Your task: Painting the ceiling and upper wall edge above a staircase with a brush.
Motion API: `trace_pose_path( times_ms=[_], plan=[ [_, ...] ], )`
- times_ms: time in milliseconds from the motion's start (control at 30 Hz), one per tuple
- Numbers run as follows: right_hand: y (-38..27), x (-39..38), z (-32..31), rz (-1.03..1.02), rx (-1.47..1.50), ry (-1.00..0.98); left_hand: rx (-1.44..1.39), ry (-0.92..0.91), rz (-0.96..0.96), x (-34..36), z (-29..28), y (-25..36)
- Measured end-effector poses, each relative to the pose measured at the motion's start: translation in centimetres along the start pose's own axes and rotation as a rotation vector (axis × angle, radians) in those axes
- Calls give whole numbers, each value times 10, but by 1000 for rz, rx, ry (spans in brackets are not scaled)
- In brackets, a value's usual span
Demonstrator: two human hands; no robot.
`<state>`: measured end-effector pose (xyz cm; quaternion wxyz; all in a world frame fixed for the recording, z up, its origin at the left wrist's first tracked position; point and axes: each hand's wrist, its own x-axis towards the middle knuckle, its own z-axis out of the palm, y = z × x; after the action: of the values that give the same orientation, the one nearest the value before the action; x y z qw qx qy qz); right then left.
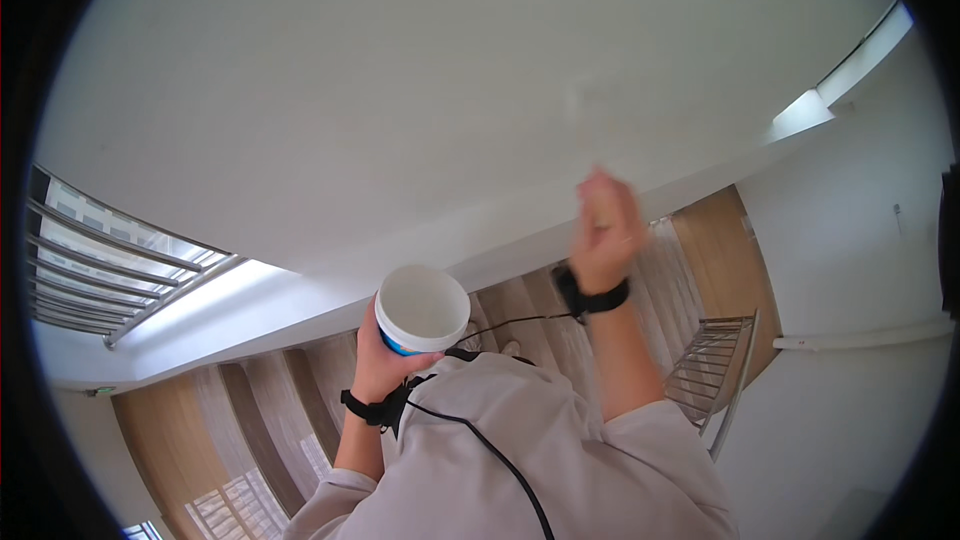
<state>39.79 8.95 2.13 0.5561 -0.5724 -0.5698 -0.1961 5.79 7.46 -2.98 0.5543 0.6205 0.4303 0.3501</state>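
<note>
A white plastic tub (420, 302) with a blue band low on its outside is in my left hand (379, 360), whose fingers wrap round its side. Its mouth faces up, uncovered, and the inside shows plain white; I cannot make out any contents. My right hand (608, 230) is raised in front of the white wall (400, 110), its fingers curled together and a little blurred. Whatever they may hold is hidden. It is apart from the tub, off to the right. Both wrists carry black bands.
Wooden-looking stairs (270, 410) run below me, with a landing on either side. A metal railing (715, 365) stands at lower right. At the left, metal bars (110, 250) cross a window. Black cables hang across my front, and a white pipe (865, 336) lies along the right wall.
</note>
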Motion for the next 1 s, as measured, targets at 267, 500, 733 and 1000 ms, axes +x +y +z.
trace_pose_path(
  times_ms=[267, 500, 733, 1000],
  plan=[
    [-122, -19, 44, -112, 686, -353, -44, 12, -57, -11, 0, -3],
    [-48, -5, 31, 161, 527, -40, 131, 9, 11, -12, -6, -10],
    [24, 11, -35, 483, 131, 279, 124, 43, 38, -11, -6, -2],
    [-71, -7, 23, -147, 70, -86, 114, 6, 49, -3, -2, -8]
  ],
)
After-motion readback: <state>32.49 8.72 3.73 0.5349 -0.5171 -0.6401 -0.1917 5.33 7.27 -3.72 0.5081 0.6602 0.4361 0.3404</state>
